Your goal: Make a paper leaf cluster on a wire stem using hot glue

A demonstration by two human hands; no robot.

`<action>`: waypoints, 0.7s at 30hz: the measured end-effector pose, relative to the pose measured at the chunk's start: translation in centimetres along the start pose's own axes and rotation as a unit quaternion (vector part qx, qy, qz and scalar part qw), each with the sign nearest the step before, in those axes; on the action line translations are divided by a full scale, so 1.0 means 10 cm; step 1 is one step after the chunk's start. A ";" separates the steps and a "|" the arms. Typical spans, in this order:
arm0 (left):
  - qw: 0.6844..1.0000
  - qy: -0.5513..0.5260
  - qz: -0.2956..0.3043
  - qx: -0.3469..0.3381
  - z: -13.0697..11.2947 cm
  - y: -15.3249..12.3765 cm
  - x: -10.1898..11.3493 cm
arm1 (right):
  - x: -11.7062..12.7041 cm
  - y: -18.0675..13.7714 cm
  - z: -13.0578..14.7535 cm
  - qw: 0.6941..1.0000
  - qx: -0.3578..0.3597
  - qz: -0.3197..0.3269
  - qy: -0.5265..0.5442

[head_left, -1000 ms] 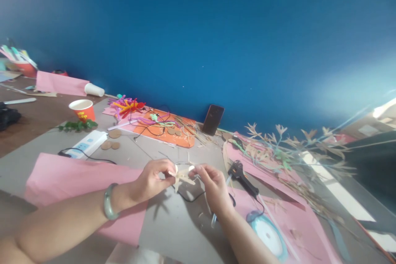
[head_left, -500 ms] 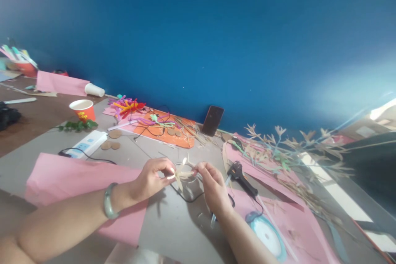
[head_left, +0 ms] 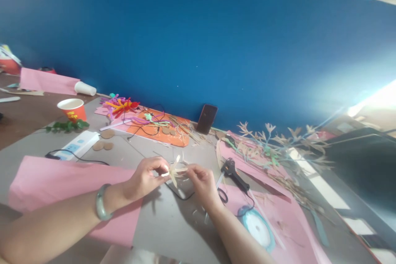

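A pale, straw-coloured flower (head_left: 173, 173) with thin, pointed petals is held up over the grey table, between both hands. My left hand (head_left: 148, 178) pinches it from the left at its base, thumb and forefinger closed. From the right, the fingertips of my right hand (head_left: 202, 183) are closed on the tip of one petal. A black glue gun (head_left: 236, 175) lies to the right of my right hand. Black-handled scissors (head_left: 222, 196) are partly hidden beside my right wrist. Below the flower, a black cable curves across the table.
A white power strip (head_left: 77, 145), a red paper cup (head_left: 72, 109) and pink paper (head_left: 77, 173) are on the left. A phone (head_left: 206, 119) leans against the blue wall. Dried leafy branches (head_left: 278, 144) and a ribbon roll (head_left: 258, 229) lie right.
The view has turned slightly to the right, so things sit further left. My right hand is a little closer to my left, and both still hold the flower.
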State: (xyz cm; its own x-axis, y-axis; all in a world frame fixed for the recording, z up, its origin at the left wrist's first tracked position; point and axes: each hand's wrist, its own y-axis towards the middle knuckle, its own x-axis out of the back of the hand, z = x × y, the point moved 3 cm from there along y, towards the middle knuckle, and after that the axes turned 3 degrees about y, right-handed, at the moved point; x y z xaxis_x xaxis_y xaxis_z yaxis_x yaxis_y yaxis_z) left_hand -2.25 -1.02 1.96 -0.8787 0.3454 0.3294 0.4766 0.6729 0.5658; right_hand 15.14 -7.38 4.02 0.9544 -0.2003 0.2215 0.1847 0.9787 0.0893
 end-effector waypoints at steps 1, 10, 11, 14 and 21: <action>1.000 0.000 -0.001 0.003 0.00 0.00 0.00 | 0.00 0.00 -0.01 1.000 -0.004 -0.002 0.008; 0.997 -0.024 -0.006 0.080 0.05 0.02 0.00 | 0.11 0.10 -0.08 0.994 0.031 -0.101 0.012; 0.995 -0.030 -0.008 0.094 0.06 0.03 0.00 | 0.13 0.12 -0.06 0.993 0.043 -0.111 0.010; 0.988 -0.061 -0.012 0.140 0.10 0.03 0.00 | 0.18 0.17 0.01 0.986 0.073 -0.148 -0.012; 0.968 -0.137 -0.017 0.210 0.11 0.04 0.01 | 0.25 0.19 0.23 0.978 0.116 -0.069 -0.161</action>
State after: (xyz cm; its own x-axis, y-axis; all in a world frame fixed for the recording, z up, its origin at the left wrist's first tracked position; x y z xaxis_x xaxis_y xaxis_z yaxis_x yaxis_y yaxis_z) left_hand -2.12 0.01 1.39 -0.8951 0.4401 0.0714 0.4452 0.8737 0.1960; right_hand 17.35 -6.09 6.96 0.7936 -0.3698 0.4833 0.2128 0.9127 0.3489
